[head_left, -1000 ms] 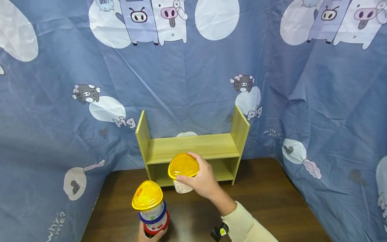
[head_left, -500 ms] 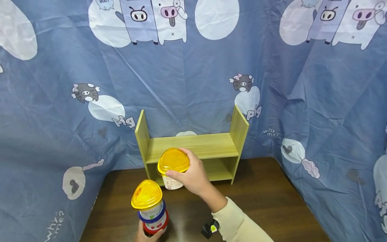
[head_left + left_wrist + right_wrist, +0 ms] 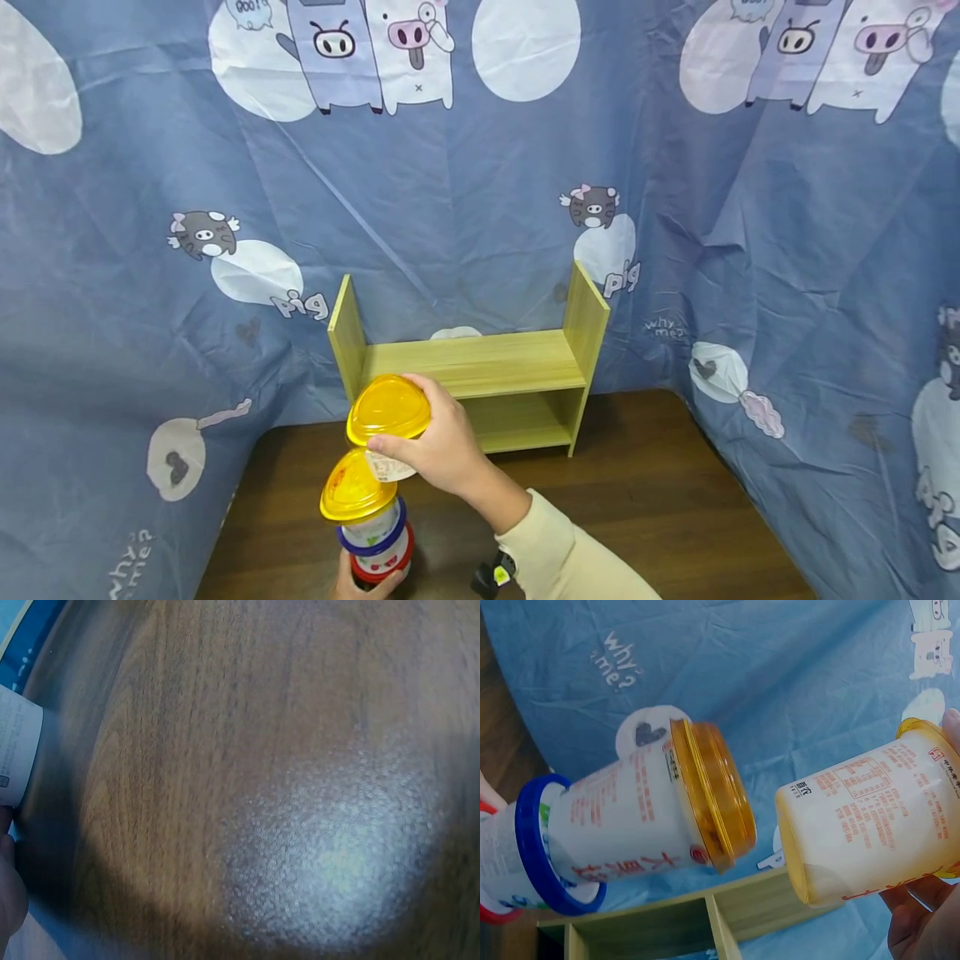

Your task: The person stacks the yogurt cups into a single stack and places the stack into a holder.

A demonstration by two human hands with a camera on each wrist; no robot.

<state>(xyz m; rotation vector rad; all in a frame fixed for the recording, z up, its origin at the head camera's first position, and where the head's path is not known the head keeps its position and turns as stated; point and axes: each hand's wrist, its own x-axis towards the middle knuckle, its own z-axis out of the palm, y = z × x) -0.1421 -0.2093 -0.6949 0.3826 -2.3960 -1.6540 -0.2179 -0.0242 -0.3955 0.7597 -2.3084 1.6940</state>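
My right hand (image 3: 442,442) grips a white cup with a yellow lid (image 3: 388,408) by its upper part. Its base hangs beside the yellow lid (image 3: 356,487) of a stack; the right wrist view shows a gap between the held cup (image 3: 870,817) and the stack's top cup (image 3: 622,817). Below that cup are a blue rim (image 3: 375,546) and a red rim (image 3: 382,573). My left hand (image 3: 360,587) holds the stack at its lowest part, fingers around it. Only part of the left hand (image 3: 11,892) shows in the left wrist view, beside a white surface (image 3: 19,746).
A light wooden shelf (image 3: 465,362) with two levels and raised sides stands at the back of the brown table (image 3: 637,500). Blue patterned cloth (image 3: 450,208) hangs behind and around it. A black device (image 3: 491,575) is at my right wrist.
My right hand has moved left with its cup, from in front of the shelf to just above the stack. The left hand and the stack have barely moved.
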